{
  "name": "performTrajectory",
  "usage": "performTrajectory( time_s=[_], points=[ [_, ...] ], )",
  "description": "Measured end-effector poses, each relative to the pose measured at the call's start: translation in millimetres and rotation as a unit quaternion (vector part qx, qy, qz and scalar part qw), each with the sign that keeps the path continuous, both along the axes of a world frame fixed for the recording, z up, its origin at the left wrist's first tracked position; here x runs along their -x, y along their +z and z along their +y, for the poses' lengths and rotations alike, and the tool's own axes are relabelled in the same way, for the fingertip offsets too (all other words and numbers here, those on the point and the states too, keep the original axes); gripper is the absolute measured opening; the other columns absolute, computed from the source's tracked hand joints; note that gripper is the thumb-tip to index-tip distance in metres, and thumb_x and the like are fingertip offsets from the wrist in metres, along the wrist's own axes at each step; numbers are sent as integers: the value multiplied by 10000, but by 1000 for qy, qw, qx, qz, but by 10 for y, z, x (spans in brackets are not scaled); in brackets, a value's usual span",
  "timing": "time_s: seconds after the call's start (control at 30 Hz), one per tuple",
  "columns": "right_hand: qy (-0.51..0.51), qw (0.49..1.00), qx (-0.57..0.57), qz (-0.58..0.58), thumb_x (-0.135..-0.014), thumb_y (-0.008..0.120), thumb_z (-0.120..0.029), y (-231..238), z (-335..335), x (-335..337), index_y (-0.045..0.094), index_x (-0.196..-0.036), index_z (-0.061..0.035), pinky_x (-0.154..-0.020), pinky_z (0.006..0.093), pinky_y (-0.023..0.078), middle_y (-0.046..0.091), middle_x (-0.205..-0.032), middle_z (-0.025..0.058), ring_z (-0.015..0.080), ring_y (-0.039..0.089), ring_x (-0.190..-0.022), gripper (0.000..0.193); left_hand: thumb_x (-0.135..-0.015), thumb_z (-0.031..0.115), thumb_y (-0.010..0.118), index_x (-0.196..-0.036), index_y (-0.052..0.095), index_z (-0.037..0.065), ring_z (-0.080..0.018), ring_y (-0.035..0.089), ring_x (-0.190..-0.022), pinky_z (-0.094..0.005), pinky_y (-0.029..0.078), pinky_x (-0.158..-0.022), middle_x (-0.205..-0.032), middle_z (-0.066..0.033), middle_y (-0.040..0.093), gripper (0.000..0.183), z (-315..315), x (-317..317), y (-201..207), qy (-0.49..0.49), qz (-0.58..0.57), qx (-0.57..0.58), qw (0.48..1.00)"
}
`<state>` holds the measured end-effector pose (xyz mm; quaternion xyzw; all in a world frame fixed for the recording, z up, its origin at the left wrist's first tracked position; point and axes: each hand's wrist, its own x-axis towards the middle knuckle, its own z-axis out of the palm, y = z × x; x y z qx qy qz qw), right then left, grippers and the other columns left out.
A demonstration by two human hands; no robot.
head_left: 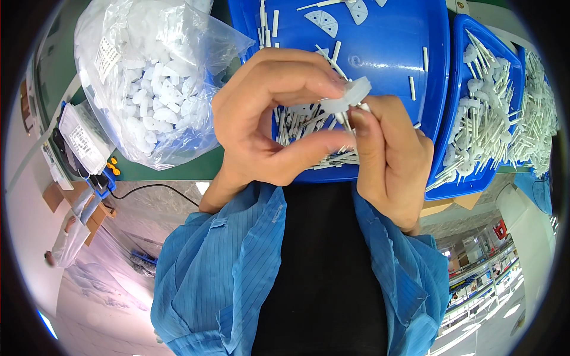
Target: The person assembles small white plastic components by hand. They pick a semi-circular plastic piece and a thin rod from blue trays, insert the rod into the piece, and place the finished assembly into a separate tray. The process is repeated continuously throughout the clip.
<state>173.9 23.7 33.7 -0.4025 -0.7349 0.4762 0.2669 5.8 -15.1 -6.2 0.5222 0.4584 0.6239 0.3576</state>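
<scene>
Above the near edge of a blue tray (398, 35), both hands meet at a small translucent white plastic piece (358, 90) with thin white rods (342, 118) sticking out of it. My left hand (255, 113) curves round from the left, its fingertips closed on the plastic piece and its thumb beside the rods. From the right, my right hand (395, 154) pinches at the rods between thumb and index finger. Exactly which rods each hand grips is partly hidden by the fingers. Many loose white rods (297, 121) lie in the tray beneath my hands.
A clear plastic bag (172, 35) full of white pieces stands left of the tray. Flat half-round pieces (322, 22) lie in the tray's far part. On the right, a smaller blue tray (457, 184) holds a heap of pieces with rods (484, 118). A black cable (157, 186) runs at left.
</scene>
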Motion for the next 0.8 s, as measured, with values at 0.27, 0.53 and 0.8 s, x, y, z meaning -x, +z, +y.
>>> performTrajectory(
  time_s=[0.27,0.53,0.8],
  points=[
    [59,986,108,111,-915,647,-41,-98,76,-64,597,-1046,-14,-461,314,486,656,-767,110,252,646,-539,142,-771,69,818,-977,608,-54,-223,674,-826,-326,590,-774,-996,-165,612,319,-14,81,33,-37,-18,27,999],
    [14,989,-138,-48,-924,616,-54,-34,-101,9,617,-1041,26,-542,305,495,664,-757,126,252,660,-592,143,-665,54,871,-890,706,-41,-238,720,-775,-272,586,-656,-887,-164,689,295,77,113,9,-21,49,-66,996],
    [69,983,-144,93,-773,758,-79,-292,71,-60,641,-970,-3,-552,369,472,568,-788,112,259,565,-649,242,-593,210,928,-982,669,-50,-244,695,-809,-313,585,-681,-912,-168,670,534,106,164,78,-39,97,-73,992]
  ],
)
